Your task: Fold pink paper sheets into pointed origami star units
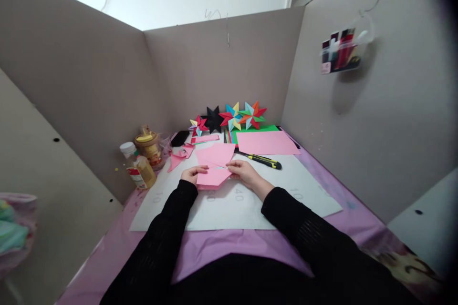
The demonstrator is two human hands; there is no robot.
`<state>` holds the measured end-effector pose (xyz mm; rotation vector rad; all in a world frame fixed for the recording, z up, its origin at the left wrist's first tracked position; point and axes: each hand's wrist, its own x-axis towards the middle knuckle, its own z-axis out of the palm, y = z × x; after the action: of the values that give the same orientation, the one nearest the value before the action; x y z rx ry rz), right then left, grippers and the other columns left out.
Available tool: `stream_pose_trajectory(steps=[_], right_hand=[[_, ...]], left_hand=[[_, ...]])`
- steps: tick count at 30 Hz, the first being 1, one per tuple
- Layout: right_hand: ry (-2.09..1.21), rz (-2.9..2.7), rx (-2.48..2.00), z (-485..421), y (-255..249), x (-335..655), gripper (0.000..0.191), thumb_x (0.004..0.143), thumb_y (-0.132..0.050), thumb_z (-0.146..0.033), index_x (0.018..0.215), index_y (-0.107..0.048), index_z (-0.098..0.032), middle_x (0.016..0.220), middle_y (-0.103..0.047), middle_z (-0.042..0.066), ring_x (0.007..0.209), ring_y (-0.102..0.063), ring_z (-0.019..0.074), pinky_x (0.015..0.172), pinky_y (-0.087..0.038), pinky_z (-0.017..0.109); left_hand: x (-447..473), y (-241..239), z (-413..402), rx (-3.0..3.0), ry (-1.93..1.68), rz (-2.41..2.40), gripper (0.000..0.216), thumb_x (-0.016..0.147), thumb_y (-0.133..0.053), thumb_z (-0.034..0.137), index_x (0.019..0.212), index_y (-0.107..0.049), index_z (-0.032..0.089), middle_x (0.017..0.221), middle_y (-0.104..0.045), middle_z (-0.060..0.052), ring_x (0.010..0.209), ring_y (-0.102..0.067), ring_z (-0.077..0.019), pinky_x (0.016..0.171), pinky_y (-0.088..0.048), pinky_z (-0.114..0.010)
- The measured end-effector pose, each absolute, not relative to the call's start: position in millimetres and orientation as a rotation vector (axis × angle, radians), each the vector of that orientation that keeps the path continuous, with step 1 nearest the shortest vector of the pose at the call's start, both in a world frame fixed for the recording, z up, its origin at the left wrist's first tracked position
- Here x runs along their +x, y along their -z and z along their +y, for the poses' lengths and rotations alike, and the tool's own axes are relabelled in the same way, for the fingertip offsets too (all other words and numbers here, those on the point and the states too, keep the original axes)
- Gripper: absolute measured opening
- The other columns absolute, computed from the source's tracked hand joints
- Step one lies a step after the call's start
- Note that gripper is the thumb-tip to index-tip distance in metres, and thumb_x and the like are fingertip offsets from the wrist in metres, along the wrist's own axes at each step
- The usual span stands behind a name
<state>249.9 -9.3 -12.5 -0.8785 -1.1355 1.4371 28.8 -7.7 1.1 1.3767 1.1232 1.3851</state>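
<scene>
While both hands meet at the near middle of a white board (pixel 257 214), a folded pink paper (pixel 213 178) is held between them. The left hand (pixel 192 174) grips its left edge, fingers curled over the top; the right hand (pixel 245 172) pinches its right upper corner between thumb and fingertips. Just beyond it lies a pink sheet (pixel 218 152).

Grey numerals are printed on the board: "10" near the left edge, "30" right by the folded paper, "40" a little further right, and another "10" towards the right side. A bottle (pixel 141 170) with a white cap, at the left, bears a red and white label, its wording too small and soft to make out with any confidence. Behind it stands a jar (pixel 148 150) with a yellow lid.

A black and yellow cutter (pixel 265 160) lies beyond the right hand, below a large pink sheet (pixel 268 143). Pink folded pieces (pixel 181 156) sit to the left, near a black flat object (pixel 180 138). Along the back panel, a black star (pixel 213 119) stands among multicoloured stars (pixel 252 115).
</scene>
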Motion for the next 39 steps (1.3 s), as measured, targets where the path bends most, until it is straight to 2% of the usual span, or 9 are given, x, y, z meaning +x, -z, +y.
stream_pose_trajectory(steps=[3,8,11,15,21,26,32,35,39], right_hand=[[-1.366,-1.163,-0.915,-9,12,250,0.023,0.060,-0.073,-0.021,0.079,-0.064,-0.014,0.063,-0.062,0.001,0.049,-0.057,0.0103,0.046,-0.048,0.021],[-1.189,-1.231,-0.960,-8,12,249,0.019,0.061,-0.070,-0.025,0.075,-0.061,-0.015,0.058,-0.060,-0.001,0.045,-0.053,0.0096,0.044,-0.045,0.022],[-1.074,-1.297,-0.976,-9,12,248,0.019,0.064,-0.066,-0.029,0.076,-0.060,-0.016,0.060,-0.060,-0.002,0.047,-0.053,0.0102,0.046,-0.045,0.023],[-0.921,-1.437,-0.991,-14,11,245,0.021,0.070,-0.061,-0.029,0.085,-0.062,-0.015,0.065,-0.061,-0.001,0.053,-0.055,0.0117,0.052,-0.045,0.025],[-0.622,-1.708,-0.988,-22,4,246,0.010,0.075,-0.059,-0.025,0.071,-0.064,-0.017,0.073,-0.063,0.004,0.071,-0.057,0.0177,0.069,-0.045,0.031],[-0.332,-1.887,-0.921,-22,2,248,0.012,0.081,-0.051,-0.017,0.076,-0.061,-0.019,0.090,-0.060,0.010,0.094,-0.049,0.0236,0.089,-0.036,0.042],[-0.255,-2.276,-0.746,-19,11,240,0.016,0.076,-0.050,-0.007,0.073,-0.060,-0.019,0.084,-0.062,0.006,0.085,-0.053,0.0181,0.079,-0.043,0.031],[-0.217,-2.356,-0.761,-21,12,242,0.016,0.079,-0.048,-0.009,0.074,-0.061,-0.018,0.079,-0.063,0.006,0.080,-0.054,0.0170,0.077,-0.044,0.029],[-0.175,-2.437,-0.792,-29,7,251,0.014,0.077,-0.054,-0.014,0.084,-0.065,-0.017,0.082,-0.066,0.005,0.082,-0.057,0.0171,0.080,-0.043,0.030]], left_hand=[[29,1,-6,1.351,-1.390,1.114,0.023,0.049,-0.075,0.032,0.061,-0.068,0.013,0.087,-0.070,-0.012,0.080,-0.064,-0.0242,0.072,-0.050,-0.034],[31,5,-1,1.291,-1.382,1.099,0.057,0.070,-0.058,0.051,0.113,-0.055,0.013,0.090,-0.070,-0.011,0.046,-0.054,-0.0094,0.044,-0.041,-0.023],[31,7,-2,1.314,-1.379,1.103,0.061,0.063,-0.065,0.052,0.108,-0.057,0.011,0.073,-0.068,-0.006,0.042,-0.050,-0.0080,0.043,-0.039,-0.021],[28,6,-3,1.370,-1.410,1.151,0.050,0.052,-0.076,0.042,0.090,-0.065,0.011,0.059,-0.064,-0.001,0.053,-0.058,-0.0132,0.054,-0.045,-0.023],[22,-4,-6,1.514,-1.483,1.160,0.034,0.061,-0.071,0.042,0.081,-0.068,0.014,0.078,-0.071,-0.009,0.075,-0.066,-0.0221,0.071,-0.051,-0.033],[9,-20,-14,1.744,-1.475,1.102,0.050,0.081,-0.039,0.054,0.075,-0.069,0.015,0.090,-0.071,-0.013,0.101,-0.061,-0.0277,0.091,-0.044,-0.043],[26,-16,-36,2.134,-1.206,1.155,0.026,0.072,-0.057,0.039,0.087,-0.072,0.023,0.101,-0.070,-0.005,0.117,-0.050,-0.0260,0.110,-0.015,-0.044],[46,-5,-47,2.593,-0.524,1.117,0.060,0.073,-0.056,0.040,0.127,-0.050,0.017,0.139,-0.040,-0.009,0.134,-0.026,-0.0273,0.110,-0.012,-0.045],[56,0,-52,2.714,-0.049,1.158,0.075,0.081,-0.045,0.052,0.141,-0.025,0.012,0.147,-0.022,-0.014,0.136,-0.015,-0.0282,0.108,-0.017,-0.049]])
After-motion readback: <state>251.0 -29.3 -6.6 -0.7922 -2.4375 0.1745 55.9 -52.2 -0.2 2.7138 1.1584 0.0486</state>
